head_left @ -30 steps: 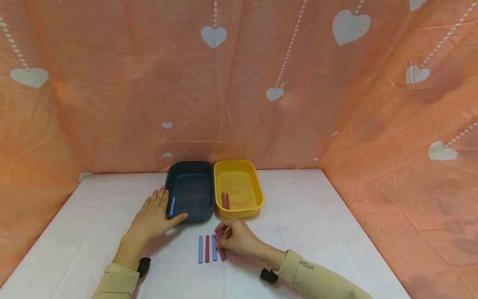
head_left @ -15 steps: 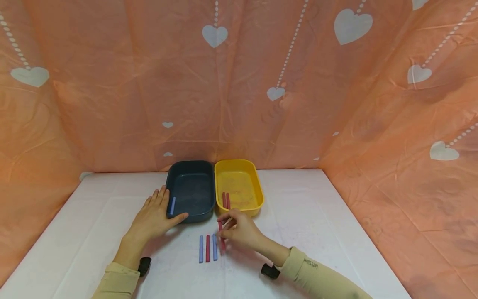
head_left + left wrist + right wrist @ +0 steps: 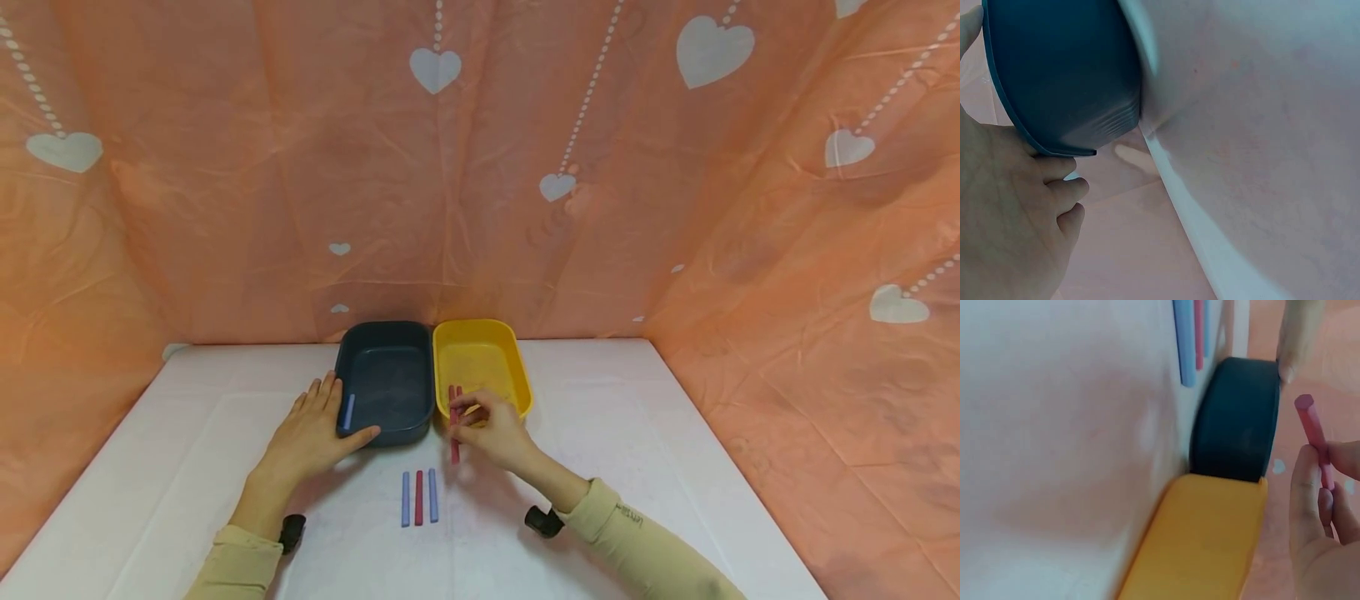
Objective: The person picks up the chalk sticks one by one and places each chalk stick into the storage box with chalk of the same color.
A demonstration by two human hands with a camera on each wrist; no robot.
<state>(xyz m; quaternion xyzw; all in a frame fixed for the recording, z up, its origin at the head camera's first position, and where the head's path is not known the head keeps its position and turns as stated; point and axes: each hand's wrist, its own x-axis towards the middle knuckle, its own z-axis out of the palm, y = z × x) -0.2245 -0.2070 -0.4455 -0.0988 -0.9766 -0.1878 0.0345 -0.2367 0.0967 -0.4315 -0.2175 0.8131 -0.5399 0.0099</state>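
My right hand (image 3: pixel 495 429) pinches a red stick of chalk (image 3: pixel 1313 428) between thumb and fingertips, above the front rim of the yellow tray (image 3: pixel 483 354). Two red chalks (image 3: pixel 459 390) lie inside that tray, partly covered by the hand in the head view. With fingers spread, my left hand (image 3: pixel 311 429) rests on the left side of the dark blue tray (image 3: pixel 390 379), its thumb along the front rim. One blue chalk (image 3: pixel 349 412) is in the dark tray. On the table before the trays lie a blue chalk (image 3: pixel 406 500), a red chalk (image 3: pixel 419 497) and another blue chalk (image 3: pixel 433 496), side by side.
Both trays stand next to each other at the back of the white-covered table (image 3: pixel 600 467). An orange curtain (image 3: pixel 495 250) with white hearts hangs right behind them and along both sides. Dark wrist cameras sit under both forearms.
My right hand has lifted the rightmost red chalk from the row on the table and carried it forward to the yellow tray's front edge. The left hand has stayed on the dark tray.
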